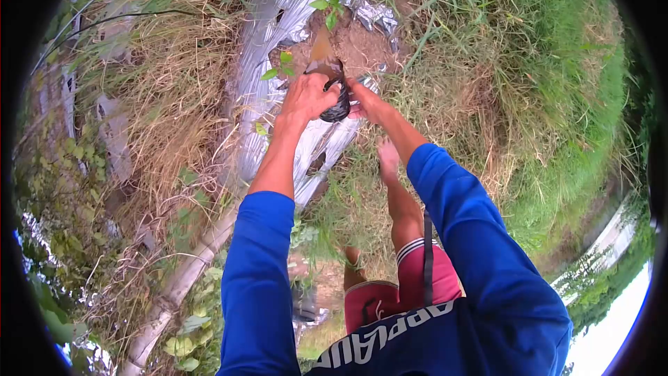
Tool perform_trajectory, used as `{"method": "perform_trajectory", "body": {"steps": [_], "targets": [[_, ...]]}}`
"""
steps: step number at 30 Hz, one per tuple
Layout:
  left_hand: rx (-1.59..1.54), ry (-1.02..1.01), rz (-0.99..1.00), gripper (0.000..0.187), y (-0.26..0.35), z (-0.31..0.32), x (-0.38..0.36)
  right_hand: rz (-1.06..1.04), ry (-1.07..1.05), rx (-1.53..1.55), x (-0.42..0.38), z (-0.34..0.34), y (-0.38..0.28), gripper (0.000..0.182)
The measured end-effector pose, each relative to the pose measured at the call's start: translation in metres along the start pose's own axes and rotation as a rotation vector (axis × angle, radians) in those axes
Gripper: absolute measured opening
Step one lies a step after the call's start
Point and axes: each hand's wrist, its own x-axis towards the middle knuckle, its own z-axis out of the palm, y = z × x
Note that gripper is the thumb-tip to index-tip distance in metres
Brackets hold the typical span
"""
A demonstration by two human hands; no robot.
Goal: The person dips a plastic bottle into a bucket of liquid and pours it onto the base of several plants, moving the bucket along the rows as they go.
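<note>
Between my hands is a dark, shiny black container (337, 108), tilted away from me; its exact kind is hard to make out. Brownish water (322, 47) streams from its mouth onto bare soil (362, 49). My left hand (306, 99) is closed around the container's left side and rim. On the other side, my right hand (365, 102) holds it with fingers partly hidden behind it. A small green seedling (332, 5) stands just beyond the stream. Nearer my left hand, another leafy seedling (281, 67) grows at the edge of the soil.
Silvery plastic mulch sheet (257, 90) surrounds the soil patch, torn in places. Dry grass (177, 90) lies to the left, green grass (550, 49) to the right. A bamboo pole (170, 299) runs along the lower left. My bare foot (388, 153) is close below my right hand.
</note>
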Motion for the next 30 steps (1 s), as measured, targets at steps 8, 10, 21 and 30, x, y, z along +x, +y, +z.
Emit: {"method": "perform_trajectory", "body": {"steps": [8,10,21,30], "targets": [[-0.019,0.038,0.002,0.036,0.001,0.006,-0.020,-0.026,-0.048,0.065,-0.014,-0.001,0.000,0.047],[-0.004,0.243,0.084,0.028,0.007,0.017,-0.044,-0.028,-0.072,0.076,-0.018,-0.001,0.006,0.048],[-0.204,0.287,-0.020,0.020,0.005,0.075,-0.142,-0.043,-0.040,-0.128,-0.061,-0.006,0.089,0.049],[-0.273,0.165,-0.232,0.032,-0.034,0.083,-0.134,0.275,-0.016,-0.201,-0.047,0.034,0.085,0.051]]}}
